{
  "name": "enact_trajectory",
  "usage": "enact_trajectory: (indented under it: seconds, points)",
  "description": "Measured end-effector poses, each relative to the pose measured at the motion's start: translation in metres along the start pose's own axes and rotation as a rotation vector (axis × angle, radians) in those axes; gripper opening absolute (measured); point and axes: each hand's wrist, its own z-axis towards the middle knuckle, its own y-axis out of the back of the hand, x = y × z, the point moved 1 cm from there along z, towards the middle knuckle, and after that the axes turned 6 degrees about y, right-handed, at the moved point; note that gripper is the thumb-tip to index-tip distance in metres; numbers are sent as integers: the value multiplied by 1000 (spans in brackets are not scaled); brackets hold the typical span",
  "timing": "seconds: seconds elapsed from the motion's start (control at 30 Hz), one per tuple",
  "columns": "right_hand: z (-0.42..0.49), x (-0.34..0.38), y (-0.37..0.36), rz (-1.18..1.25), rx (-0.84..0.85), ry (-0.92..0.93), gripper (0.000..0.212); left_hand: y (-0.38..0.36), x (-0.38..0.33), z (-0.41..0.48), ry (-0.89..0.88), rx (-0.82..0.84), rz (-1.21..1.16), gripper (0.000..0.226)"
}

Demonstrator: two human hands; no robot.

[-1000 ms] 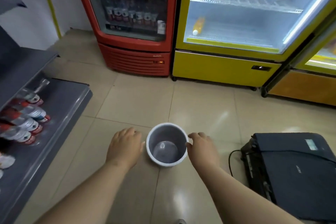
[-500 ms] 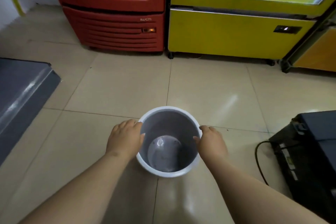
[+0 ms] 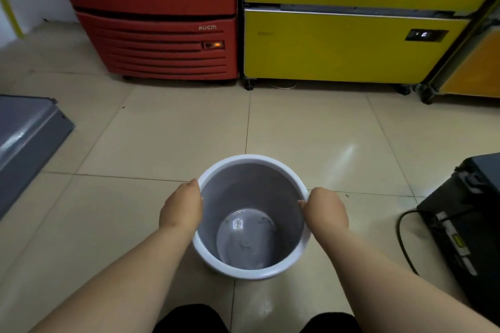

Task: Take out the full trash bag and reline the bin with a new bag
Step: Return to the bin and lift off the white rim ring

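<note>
A round bin (image 3: 251,189) with a white rim and grey inside stands on the tiled floor below me. It has no bag in it, and its bottom shows a few dark specks. My left hand (image 3: 181,207) grips the left side of the rim. My right hand (image 3: 326,209) grips the right side, with fingertips curled over the edge. No trash bag is in view.
A red drinks cooler (image 3: 162,43) and a yellow cooler (image 3: 346,43) stand against the far side. A grey shelf (image 3: 24,143) juts in from the left. A black device with a cable (image 3: 465,224) sits on the floor at the right. My dark-clad knees (image 3: 189,319) show at the bottom.
The view has dropped lower and closer to the bin. Both hands have gone from beside the rim to gripping it on either side.
</note>
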Motion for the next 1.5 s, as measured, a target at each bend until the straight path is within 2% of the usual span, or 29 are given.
enact_trajectory:
  seconds: [0.2, 0.3, 0.37, 0.73, 0.8, 0.83, 1.03, 1.2, 1.33, 1.5]
  points:
    - [0, 11, -3, 18, 16, 16, 18, 2, 8, 10, 49, -8, -23, 18]
    - [0, 21, -10, 42, 33, 23, 37, 7, 21, 14, 84, -20, -5, 19]
    - [1, 26, -13, 40, 46, 30, 39, 11, 26, 17, 91, -17, 11, 18]
    - [4, 32, -16, -115, 103, 101, 34, 21, 21, 19, 79, -8, 3, 18]
    - [5, 35, -14, -115, 101, 108, 21, 24, 19, 19, 86, -1, -1, 19]
    - [5, 36, -12, -105, 88, 107, 13, 26, 17, 18, 90, -2, -7, 19]
    - [-2, 34, -3, 24, -72, 87, 20, 34, 11, 9, 115, -33, -29, 19]
    - [4, 28, 12, 125, -165, 89, 16, 44, -1, 5, 89, -91, -112, 19]
    - [16, 12, 34, 179, -261, 58, 23, 58, -36, 5, -33, -162, -247, 26]
    - [36, -32, 73, 284, -364, -123, 26, 71, -101, 5, -218, -180, -348, 34]
